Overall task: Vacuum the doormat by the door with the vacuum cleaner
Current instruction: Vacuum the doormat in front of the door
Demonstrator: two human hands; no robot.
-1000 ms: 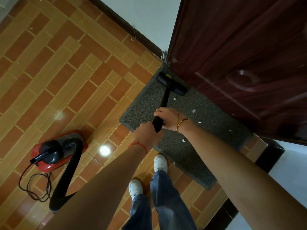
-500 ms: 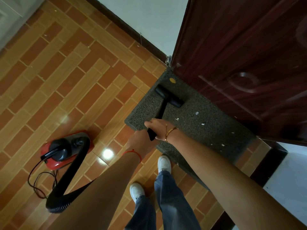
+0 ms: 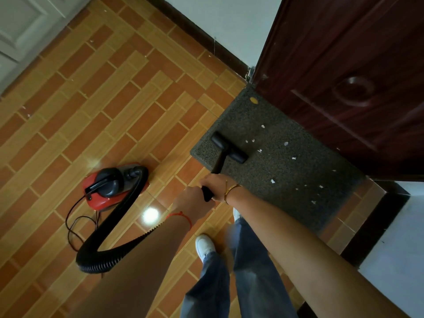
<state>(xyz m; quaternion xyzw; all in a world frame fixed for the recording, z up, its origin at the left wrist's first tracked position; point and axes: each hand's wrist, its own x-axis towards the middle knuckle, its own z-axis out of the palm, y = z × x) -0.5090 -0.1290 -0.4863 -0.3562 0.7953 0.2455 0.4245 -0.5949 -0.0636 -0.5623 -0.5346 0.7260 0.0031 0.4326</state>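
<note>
A dark grey doormat lies on the tiled floor against a dark red door. Several white scraps and one yellow spot lie on it. The black vacuum wand ends in a flat black nozzle resting on the mat near its left edge. My left hand and my right hand both grip the wand's lower end, close together. The red and black vacuum cleaner sits on the floor to the left, its ribbed black hose looping under my left arm.
A black power cord coils on the tiles left of the hose. My feet in white shoes stand just short of the mat. A white wall with dark skirting runs behind, and a white panelled door is far left.
The nozzle has been drawn back from the mat's far corner by the door toward its near left edge. Both hands moved back toward me with the wand.
</note>
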